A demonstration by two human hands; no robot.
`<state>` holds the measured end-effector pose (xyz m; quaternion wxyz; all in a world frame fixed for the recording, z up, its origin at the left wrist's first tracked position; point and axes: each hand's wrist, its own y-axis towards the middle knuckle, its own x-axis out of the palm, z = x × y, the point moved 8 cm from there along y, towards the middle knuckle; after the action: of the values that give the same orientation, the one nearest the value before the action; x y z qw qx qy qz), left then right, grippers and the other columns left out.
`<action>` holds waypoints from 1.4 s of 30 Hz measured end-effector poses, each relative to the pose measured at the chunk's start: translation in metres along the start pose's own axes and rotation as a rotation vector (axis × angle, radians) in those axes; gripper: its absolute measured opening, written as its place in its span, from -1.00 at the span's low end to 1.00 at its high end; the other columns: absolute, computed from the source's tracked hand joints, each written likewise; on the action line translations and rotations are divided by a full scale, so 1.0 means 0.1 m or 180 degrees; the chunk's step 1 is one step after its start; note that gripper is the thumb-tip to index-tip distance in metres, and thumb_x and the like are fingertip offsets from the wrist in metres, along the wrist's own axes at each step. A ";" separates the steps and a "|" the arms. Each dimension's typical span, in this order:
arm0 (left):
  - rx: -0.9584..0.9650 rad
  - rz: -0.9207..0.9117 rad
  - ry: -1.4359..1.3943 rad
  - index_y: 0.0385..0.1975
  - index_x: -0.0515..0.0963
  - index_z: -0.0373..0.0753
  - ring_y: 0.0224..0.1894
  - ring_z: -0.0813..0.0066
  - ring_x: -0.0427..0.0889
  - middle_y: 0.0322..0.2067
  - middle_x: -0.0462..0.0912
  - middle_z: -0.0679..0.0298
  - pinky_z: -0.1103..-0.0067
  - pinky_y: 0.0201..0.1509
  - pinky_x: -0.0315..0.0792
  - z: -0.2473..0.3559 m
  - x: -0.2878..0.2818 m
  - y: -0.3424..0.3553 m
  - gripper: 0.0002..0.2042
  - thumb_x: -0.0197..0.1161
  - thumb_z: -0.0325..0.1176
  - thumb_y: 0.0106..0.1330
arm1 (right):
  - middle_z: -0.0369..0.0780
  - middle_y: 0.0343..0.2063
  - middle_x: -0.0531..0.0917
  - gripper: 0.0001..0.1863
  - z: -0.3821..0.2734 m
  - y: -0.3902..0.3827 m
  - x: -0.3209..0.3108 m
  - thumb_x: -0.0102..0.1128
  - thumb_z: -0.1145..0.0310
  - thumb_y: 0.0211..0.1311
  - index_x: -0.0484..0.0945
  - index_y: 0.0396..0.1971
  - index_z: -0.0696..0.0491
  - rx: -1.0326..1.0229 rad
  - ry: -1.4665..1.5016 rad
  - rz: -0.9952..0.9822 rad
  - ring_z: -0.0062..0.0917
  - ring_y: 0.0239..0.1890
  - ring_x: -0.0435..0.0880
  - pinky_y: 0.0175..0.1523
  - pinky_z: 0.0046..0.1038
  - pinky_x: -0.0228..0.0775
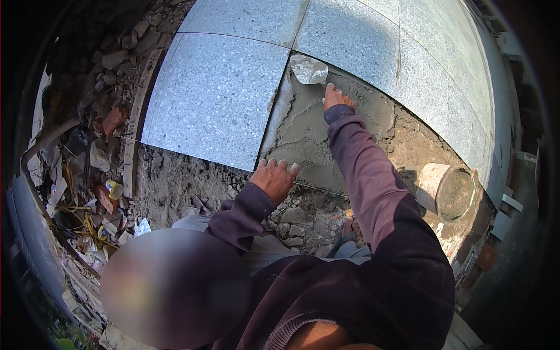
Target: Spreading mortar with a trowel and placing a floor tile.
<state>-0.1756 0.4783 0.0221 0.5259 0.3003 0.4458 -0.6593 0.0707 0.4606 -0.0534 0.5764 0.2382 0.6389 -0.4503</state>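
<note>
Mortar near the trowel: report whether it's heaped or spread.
Spread: the grey mortar forms a broad, smeared layer beside the speckled tile.

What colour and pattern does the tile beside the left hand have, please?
The tile is pale blue-grey with dark and light speckles, best seen in the head view.

Clearances around the mortar bed, taken as the dial's centre. Open passage runs over the flat speckled tile at 9 to 10 o'clock. Obstructions: trowel, 12; right hand, 1; right sleeve, 4, with the bucket beyond; left hand, 7.
</note>
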 end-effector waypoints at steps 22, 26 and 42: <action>-0.1024 0.0718 -0.0684 0.05 0.15 -0.15 -0.14 0.11 0.45 -0.15 0.43 -0.01 0.41 -0.12 0.37 -1.09 -0.45 -0.02 -0.54 0.07 -0.29 0.14 | -0.14 -0.45 0.51 -0.83 -0.32 -2.27 0.35 -0.07 0.43 -0.02 0.37 -0.37 0.10 -0.1700 -0.0403 -0.0755 -0.34 -0.44 0.57 -0.46 -0.38 0.41; -0.0894 0.0643 -0.0617 0.05 0.16 -0.14 -0.15 0.11 0.46 -0.17 0.44 0.00 0.42 -0.14 0.38 -0.97 -0.45 0.04 -0.54 0.06 -0.28 0.14 | -0.16 -0.43 0.51 -0.81 -0.19 -2.05 0.14 -0.02 0.37 -0.04 0.40 -0.37 0.08 -0.1844 -0.0297 -0.0185 -0.32 -0.44 0.56 -0.42 -0.33 0.39; -0.1005 0.0446 -0.0473 0.08 0.15 -0.13 -0.15 0.22 0.47 -0.16 0.44 0.02 0.43 -0.13 0.38 -0.67 -0.50 0.10 -0.54 0.06 -0.30 0.16 | -0.17 -0.75 0.49 -0.66 0.22 -1.76 0.40 -0.11 0.19 0.00 0.43 -0.66 0.19 -0.1071 0.1193 -0.3058 -0.39 -0.72 0.52 -0.55 -0.38 0.37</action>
<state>-0.1572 0.5591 0.0343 0.6425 0.1949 0.4816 -0.5632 -0.0714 0.3490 -0.0366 0.2120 -0.1000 0.8310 -0.5044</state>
